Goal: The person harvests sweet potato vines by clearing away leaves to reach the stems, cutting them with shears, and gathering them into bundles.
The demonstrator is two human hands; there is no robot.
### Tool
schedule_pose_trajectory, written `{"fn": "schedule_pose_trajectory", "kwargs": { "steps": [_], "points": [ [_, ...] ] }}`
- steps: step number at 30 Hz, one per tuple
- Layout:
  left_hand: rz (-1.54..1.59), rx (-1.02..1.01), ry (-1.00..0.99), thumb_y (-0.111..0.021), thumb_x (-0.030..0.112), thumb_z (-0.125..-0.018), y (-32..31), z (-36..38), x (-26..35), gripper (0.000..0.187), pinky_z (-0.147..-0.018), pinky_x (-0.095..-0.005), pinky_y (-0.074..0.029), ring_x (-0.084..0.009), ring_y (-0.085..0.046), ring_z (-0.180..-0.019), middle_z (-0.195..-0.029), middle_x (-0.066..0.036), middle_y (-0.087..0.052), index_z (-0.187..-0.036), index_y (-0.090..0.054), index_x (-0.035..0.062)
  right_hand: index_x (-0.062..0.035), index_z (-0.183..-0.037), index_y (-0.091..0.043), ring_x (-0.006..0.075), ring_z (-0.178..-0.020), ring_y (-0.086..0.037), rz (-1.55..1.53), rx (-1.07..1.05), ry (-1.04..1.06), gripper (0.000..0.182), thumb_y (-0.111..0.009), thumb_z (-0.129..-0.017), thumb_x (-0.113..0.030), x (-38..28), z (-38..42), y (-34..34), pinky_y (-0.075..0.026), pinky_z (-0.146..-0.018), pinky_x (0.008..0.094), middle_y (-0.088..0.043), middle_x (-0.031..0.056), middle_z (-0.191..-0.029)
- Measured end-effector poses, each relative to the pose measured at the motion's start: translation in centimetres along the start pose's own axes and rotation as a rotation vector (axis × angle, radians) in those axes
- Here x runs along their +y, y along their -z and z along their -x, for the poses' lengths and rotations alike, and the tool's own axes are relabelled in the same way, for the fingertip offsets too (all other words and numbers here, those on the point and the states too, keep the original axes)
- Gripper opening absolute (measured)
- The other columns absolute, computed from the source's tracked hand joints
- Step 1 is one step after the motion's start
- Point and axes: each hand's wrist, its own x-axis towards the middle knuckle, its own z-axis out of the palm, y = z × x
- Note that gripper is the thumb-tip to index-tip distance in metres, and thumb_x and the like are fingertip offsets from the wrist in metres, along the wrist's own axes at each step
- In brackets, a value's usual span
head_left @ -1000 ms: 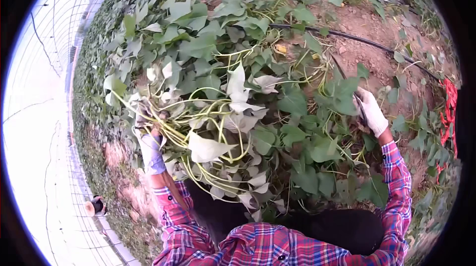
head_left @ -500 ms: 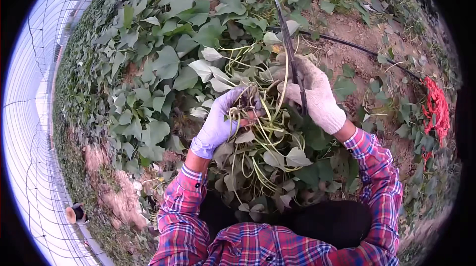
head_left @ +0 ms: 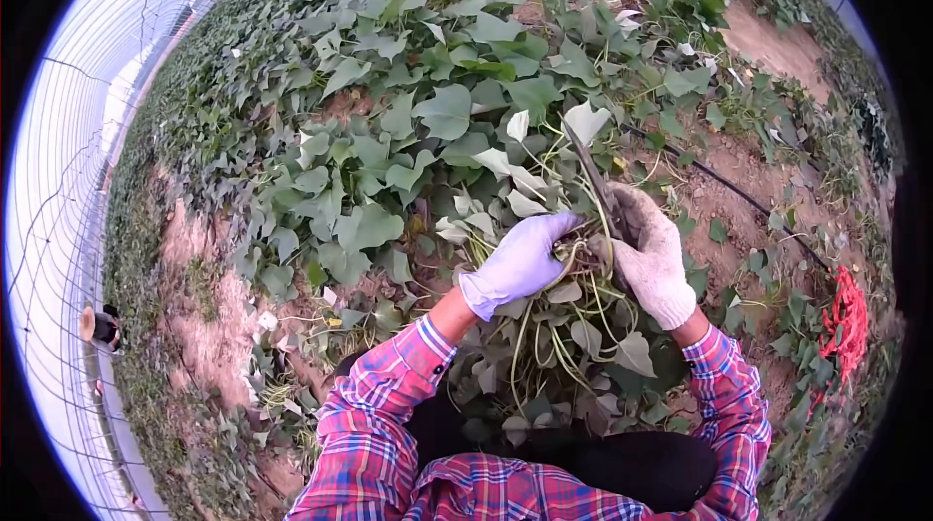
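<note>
My left hand (head_left: 525, 259), in a thin pale purple glove, is closed round the gathered stems of a bundle of leafy vines (head_left: 573, 336). The bundle hangs below both hands, over my dark-clothed legs. My right hand (head_left: 653, 254), in a knitted off-white glove, is closed on a long dark blade-like tool (head_left: 589, 163) that points up and to the left. Its fingers are close to my left fingertips, at the top of the bundle. The tool's lower end is hidden by the hand and leaves.
Green leafy vines (head_left: 369, 156) cover the ground ahead and left. A black hose (head_left: 734, 189) runs across bare soil at the right, towards a heap of red strings (head_left: 846, 325). Wire mesh and white sheeting (head_left: 58, 220) curve along the left. A distant person (head_left: 100, 327) shows there.
The view has swung, and both hands sit lower and further right in it. My left hand has turned, its back now showing, and the two hands are closer together.
</note>
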Motion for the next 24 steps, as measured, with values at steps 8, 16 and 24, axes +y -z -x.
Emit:
{"fn": "schedule_pose_trajectory", "kwargs": {
  "steps": [8, 16, 24],
  "points": [
    [0.059, -0.009, -0.17, -0.068, 0.004, -0.075, 0.2, 1.1, 1.0, 0.039, -0.082, -0.0356, -0.05, -0.0337, -0.064, -0.092, -0.098, -0.02, -0.065, -0.112, -0.059, -0.0004, 0.0027, -0.127, -0.046, 0.0167, -0.111, -0.057, -0.125, 0.108, 0.038, 0.054, -0.071, -0.08, -0.006, 1.4, 1.1, 0.6, -0.045, -0.096, 0.0294, -0.058, 0.0093, -0.12],
    [0.566, -0.018, -0.069, -0.076, 0.007, -0.078, 0.9, 1.9, 1.9, 0.07, -0.099, -0.028, -0.042, -0.0108, -0.048, -0.118, -0.134, -0.005, -0.05, -0.139, -0.042, 0.0071, 0.0004, -0.129, -0.044, 0.0146, -0.114, -0.054, -0.065, 0.064, 0.136, 0.052, -0.059, -0.08, 0.011, -0.5, 2.7, -1.3, -0.043, -0.099, 0.0289, -0.055, 0.008, -0.122],
    [0.38, -0.141, 0.203, -0.079, 0.004, -0.073, 3.3, 3.4, 4.6, 0.069, -0.098, -0.0261, -0.041, -0.0096, -0.053, -0.109, -0.119, -0.003, -0.06, -0.134, -0.046, 0.0001, 0.0039, -0.127, -0.045, 0.0132, -0.106, -0.059, 0.015, -0.147, -0.007, 0.049, -0.061, -0.081, 0.005, -4.0, 2.1, -2.7, -0.046, -0.096, 0.0275, -0.06, 0.0099, -0.117]
  ]
}}
